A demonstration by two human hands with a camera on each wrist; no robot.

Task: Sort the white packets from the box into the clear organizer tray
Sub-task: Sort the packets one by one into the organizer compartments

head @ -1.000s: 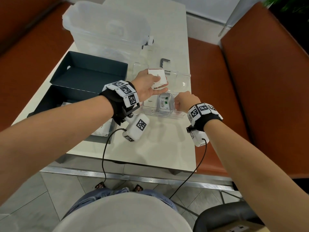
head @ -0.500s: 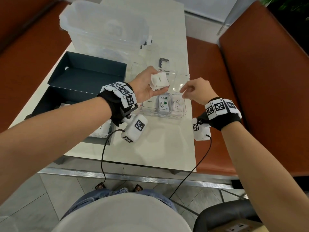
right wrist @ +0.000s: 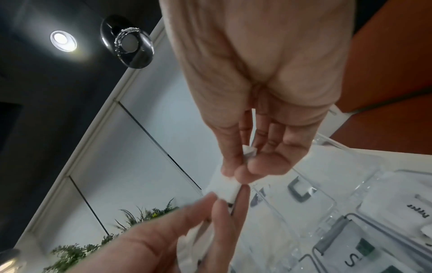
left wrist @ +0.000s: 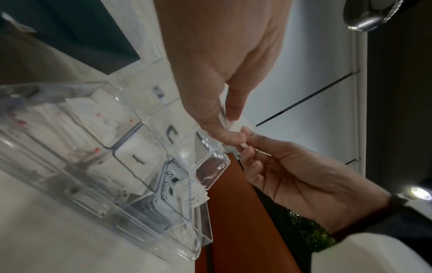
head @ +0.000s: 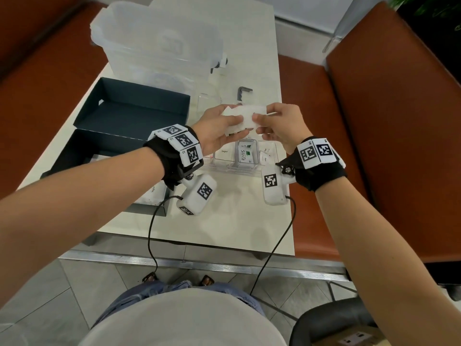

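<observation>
My left hand (head: 219,128) holds a small stack of white packets (head: 239,116) above the clear organizer tray (head: 245,168). My right hand (head: 274,123) meets it from the right and pinches one white packet (right wrist: 228,190) of that stack between thumb and fingertips (left wrist: 243,138). The tray's compartments hold filed packets (left wrist: 138,157) labelled Sugar and Stevia (head: 245,154). The dark box (head: 82,156) lies at the left, with a few white packets (head: 152,193) showing under my left wrist.
The box's dark lid (head: 139,108) lies open behind the box. A large translucent bin (head: 154,43) stands at the back of the white table (head: 224,221). A small grey bracket (head: 243,92) lies beyond the tray. Orange benches (head: 324,121) flank the table.
My right hand rose from the tray's right side and moved left to my left hand, taking hold of a packet there. My left hand lifted the packets slightly.
</observation>
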